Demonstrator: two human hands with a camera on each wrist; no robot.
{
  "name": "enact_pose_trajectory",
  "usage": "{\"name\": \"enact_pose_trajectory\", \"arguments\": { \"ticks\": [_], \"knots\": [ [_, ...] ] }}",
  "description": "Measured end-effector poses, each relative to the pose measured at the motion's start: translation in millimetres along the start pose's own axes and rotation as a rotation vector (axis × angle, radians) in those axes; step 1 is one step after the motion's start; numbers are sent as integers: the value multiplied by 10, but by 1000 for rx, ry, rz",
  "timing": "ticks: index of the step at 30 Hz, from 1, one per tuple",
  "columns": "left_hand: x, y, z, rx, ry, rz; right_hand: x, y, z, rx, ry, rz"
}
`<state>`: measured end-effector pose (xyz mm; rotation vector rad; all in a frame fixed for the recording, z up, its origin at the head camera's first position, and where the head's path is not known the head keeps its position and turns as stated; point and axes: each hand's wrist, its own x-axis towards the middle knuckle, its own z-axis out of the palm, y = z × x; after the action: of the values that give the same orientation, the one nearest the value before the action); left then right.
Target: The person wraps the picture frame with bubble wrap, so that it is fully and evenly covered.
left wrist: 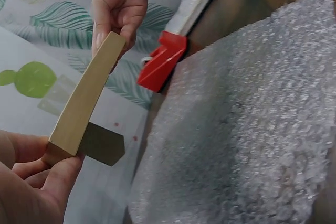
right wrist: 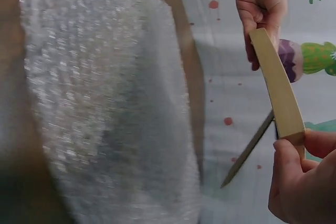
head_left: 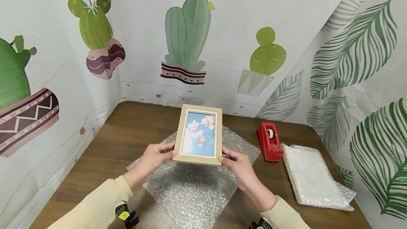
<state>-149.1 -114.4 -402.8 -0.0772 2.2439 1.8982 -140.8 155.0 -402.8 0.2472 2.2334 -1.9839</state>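
Note:
A light wooden picture frame (head_left: 180,140) with a print of pink-white blossoms on blue is held up, face toward the head camera. My left hand (head_left: 155,156) pinches its lower left corner between thumb and fingers. At the lower right corner, my right hand (head_left: 237,165) pinches it the same way. Both wrist views show the frame's edge raised above the sheet, with a dark stand leg (left wrist: 105,144) sticking out from its back. Beneath lies a sheet of bubble wrap (head_left: 194,193), spread at an angle on the brown table (head_left: 117,133).
To the right of the sheet stands a red tape dispenser (head_left: 270,144) with a roll in it. Beyond it, near the table's right edge, lies a flat bubble-wrapped package (head_left: 313,176). Printed cloth walls (head_left: 140,38) with cacti and leaves enclose the back and sides.

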Motion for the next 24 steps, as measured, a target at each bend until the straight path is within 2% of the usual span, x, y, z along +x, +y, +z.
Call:
{"name": "enact_pose_trajectory", "arguments": {
  "ticks": [6,11,19,24],
  "knots": [
    [28,-139,73,-6,-16,-12,-20,165,-7,7,25,19],
    [23,-240,118,-22,0,-37,-18,239,-9,3,21,14],
    [6,-326,172,-13,27,-62,-11,367,-9,-4,23,26],
    [12,-378,197,-34,39,-101,-21,402,3,4,22,44]
  ]
}}
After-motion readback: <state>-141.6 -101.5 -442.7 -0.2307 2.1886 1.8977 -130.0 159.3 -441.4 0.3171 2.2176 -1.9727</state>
